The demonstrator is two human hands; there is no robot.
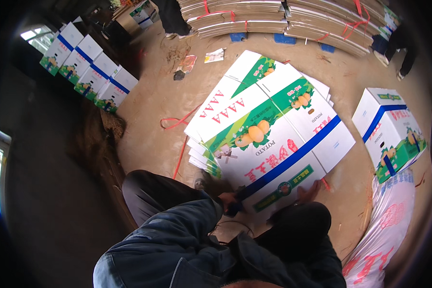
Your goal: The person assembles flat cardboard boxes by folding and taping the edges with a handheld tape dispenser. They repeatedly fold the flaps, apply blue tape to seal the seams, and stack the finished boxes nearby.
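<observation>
A flattened white and green cardboard box (pixel 293 129), printed with potatoes, lies tilted over a stack of other flat boxes (pixel 199 156) in front of my knees. A blue tape strip (pixel 293 159) runs across it. My left hand (pixel 227 199) is closed at the strip's near left end, around a dark blue tape roll (pixel 234 209), partly hidden and blurred. My right hand (pixel 309 191) grips the box's near right edge, its fingers partly on the printed face.
Taped, assembled boxes (pixel 96 74) stand at the far left, and another box (pixel 391 127) stands at the right above a white sack (pixel 384 225). Bundled flat cardboard (pixel 240 17) fills the back, with people's legs (pixel 401 50) nearby. Red strapping (pixel 177 156) lies on the floor.
</observation>
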